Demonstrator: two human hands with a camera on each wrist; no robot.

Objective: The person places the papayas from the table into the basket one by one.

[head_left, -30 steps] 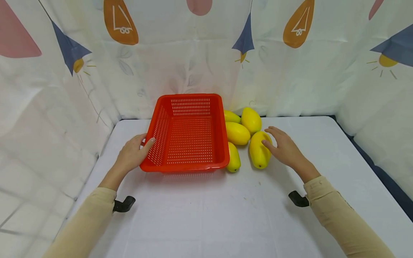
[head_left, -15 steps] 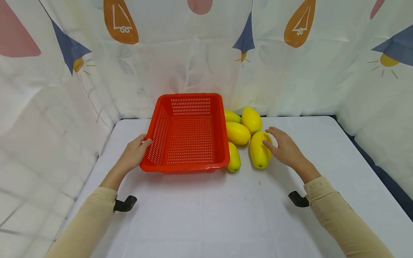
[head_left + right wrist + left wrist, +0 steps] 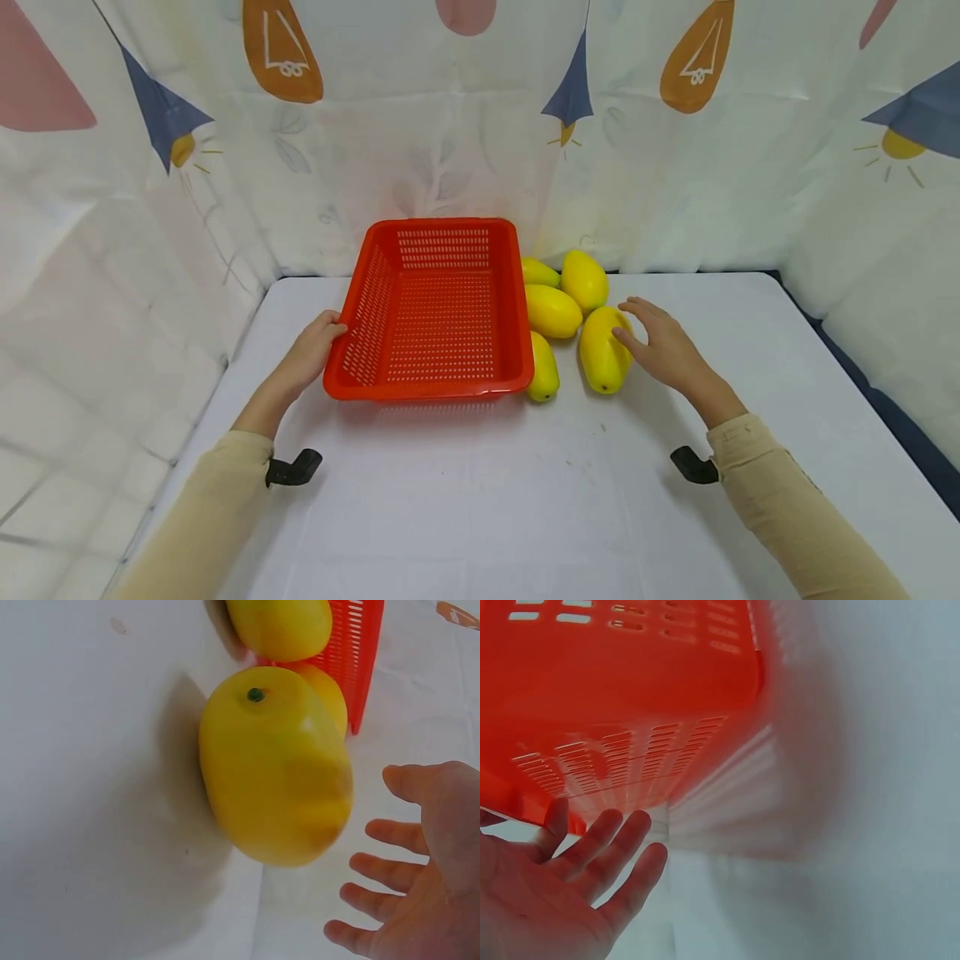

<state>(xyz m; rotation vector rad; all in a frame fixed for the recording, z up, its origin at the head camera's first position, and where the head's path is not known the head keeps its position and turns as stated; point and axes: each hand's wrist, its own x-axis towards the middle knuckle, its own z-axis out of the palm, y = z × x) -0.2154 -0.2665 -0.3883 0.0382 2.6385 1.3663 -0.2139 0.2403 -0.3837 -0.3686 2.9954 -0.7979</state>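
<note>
A red plastic basket [image 3: 431, 390] with slotted sides stands on the table, its inside bare. At its left rim is my left hand [image 3: 306, 354]; in the left wrist view the fingers [image 3: 604, 862] spread beside the slotted wall, with the thumb end right at the rim. My right hand [image 3: 663, 346] hovers relaxed at the right side of a yellow mango [image 3: 604, 352]. The right wrist view shows a gap between that mango [image 3: 274, 772] and the extended fingers [image 3: 375, 904]. Several more mangoes [image 3: 553, 312] lie against the basket's right side, partly hidden by it.
A white cloth covers the table [image 3: 480, 500]. Behind it and along the sides hangs a printed white curtain [image 3: 450, 142]. Black wrist mounts [image 3: 295, 468] stick out from both sleeves.
My left thumb has drawn back from inside the basket's rim toward its outer edge, and the hand has slipped slightly left. The right hand, basket and mangoes stay put.
</note>
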